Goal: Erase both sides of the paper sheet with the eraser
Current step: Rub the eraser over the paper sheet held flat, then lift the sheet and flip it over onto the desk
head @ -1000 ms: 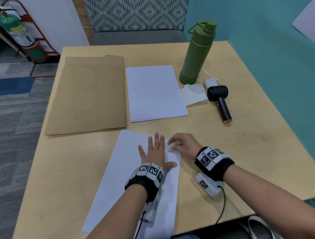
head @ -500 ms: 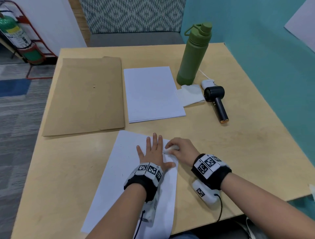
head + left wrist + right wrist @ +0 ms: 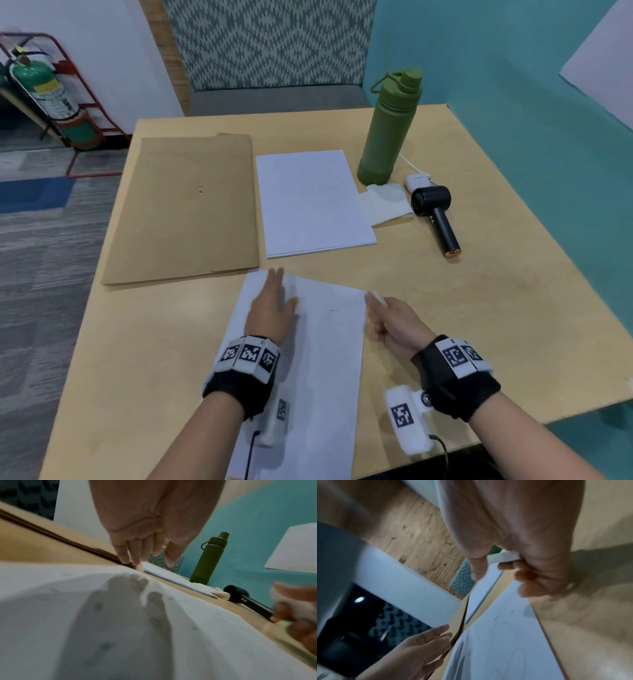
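1. Head view: the left hand [image 3: 272, 308] is lying flat, fingers straight, over the paper sheet [image 3: 322, 370] at the table's [image 3: 479, 308] near edge, probably steadying it.
2. Left wrist view: faint pencil marks are showing on the sheet.
3. Right wrist view: the right hand [image 3: 527, 555] is pinching the eraser [image 3: 502, 558] off the sheet's corner.

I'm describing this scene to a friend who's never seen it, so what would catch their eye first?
Probably the two hands with black-and-white marker wristbands over the paper sheet at the table's near edge: the left hand flat above its far left corner, the right hand pinching a white eraser by its far right corner. Next, the tall green bottle standing at the far right.
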Demonstrator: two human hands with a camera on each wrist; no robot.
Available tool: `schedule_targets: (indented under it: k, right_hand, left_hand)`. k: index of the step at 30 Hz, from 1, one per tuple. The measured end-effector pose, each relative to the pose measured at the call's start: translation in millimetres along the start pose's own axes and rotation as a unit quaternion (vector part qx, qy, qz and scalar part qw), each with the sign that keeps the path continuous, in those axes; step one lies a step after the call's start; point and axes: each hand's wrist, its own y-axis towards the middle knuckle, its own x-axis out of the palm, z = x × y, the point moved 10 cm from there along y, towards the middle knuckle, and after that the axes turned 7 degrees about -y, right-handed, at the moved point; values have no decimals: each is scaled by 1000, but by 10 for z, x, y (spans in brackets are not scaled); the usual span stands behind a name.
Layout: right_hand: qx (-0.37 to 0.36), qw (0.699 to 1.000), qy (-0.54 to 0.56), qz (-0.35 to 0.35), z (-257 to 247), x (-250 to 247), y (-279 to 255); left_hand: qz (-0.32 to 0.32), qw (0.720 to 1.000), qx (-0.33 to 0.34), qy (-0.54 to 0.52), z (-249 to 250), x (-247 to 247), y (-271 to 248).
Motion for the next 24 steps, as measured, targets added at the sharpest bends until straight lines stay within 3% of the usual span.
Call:
schedule_targets:
  k: [3, 8, 13, 17, 24]
  right_hand:
    - [39, 991, -126, 25, 160, -4, -19]
    - [85, 979, -174, 61, 285, 200, -57]
    - [87, 971, -215, 66, 211, 340, -37]
    - [56, 985, -147, 68, 194, 376, 21]
    - [-28, 991, -114, 65, -235, 596, -77]
  left_hand:
    - [88, 993, -62, 43, -275, -431, -52]
    - [50, 973, -191, 122, -690, -568, -183]
    - [20, 967, -208, 143, -779, -535, -208]
    - [13, 974, -209, 85, -887, -564, -202]
    - [72, 986, -147, -31, -891, -978, -312]
